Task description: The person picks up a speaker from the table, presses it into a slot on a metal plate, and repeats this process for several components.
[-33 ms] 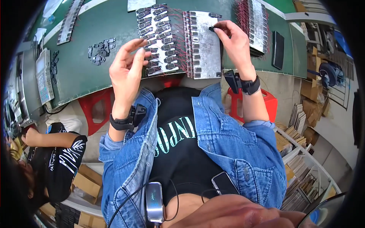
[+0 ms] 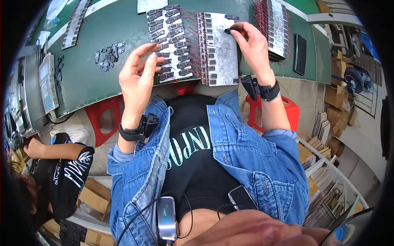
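Observation:
A small black part point(image 2: 227, 31) is pinched between the thumb and finger of my right hand point(image 2: 255, 46), above the right-hand metal plate point(image 2: 225, 55). Along that plate's left side runs a column of black rectangular pieces with thin red wires; another lies by its top edge and one at its lower right corner. My left hand point(image 2: 137, 78) hovers at the left edge of a second plate point(image 2: 167, 29), thumb and fingers apart with nothing visible between them. Two columns of similar wired black pieces point(image 2: 183, 64) cover this plate, some of them behind my left fingers.
Loose black parts point(image 2: 110, 55) lie on the green table point(image 2: 88, 84), left of my hand. A keypad device point(image 2: 48, 84) stands farther left. Rightward are stacked wired plates point(image 2: 279, 30) and a dark flat object point(image 2: 301, 54). Red stools point(image 2: 287, 112) stand below; a co-worker point(image 2: 67, 172) is at left.

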{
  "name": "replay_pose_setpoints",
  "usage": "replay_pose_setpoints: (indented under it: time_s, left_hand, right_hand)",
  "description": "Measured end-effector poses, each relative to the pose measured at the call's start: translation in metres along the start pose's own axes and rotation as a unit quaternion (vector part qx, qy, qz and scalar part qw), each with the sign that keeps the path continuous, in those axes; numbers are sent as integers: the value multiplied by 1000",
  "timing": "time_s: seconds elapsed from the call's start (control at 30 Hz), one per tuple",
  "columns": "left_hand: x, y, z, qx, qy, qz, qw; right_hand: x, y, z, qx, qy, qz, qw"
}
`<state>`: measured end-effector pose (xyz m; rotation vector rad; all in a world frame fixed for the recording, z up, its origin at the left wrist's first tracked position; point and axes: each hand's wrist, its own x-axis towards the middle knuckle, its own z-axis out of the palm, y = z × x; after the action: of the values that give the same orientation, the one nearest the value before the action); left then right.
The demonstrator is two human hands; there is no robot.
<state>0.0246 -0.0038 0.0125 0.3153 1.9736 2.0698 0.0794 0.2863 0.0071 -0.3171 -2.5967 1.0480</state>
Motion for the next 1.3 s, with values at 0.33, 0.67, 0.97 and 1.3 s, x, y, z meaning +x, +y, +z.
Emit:
replay_pose_setpoints:
  time_s: [0.33,0.67,0.97,1.3]
  left_hand:
    - [-5,-10,-7,26,-15,-9,1000]
    - [-7,-15,-10,33,-11,-16,999]
    - [-11,-34,-38,88,153,72,982]
    - [1,-56,-67,161,172,93,967]
  right_hand:
    - [-1,5,9,-184,87,-146,968]
    - [8,13,13,-161,106,-100,976]
    - [-46,25,-58,-113,321,-39,939]
    - [-94,150,-123,-291,312,242,871]
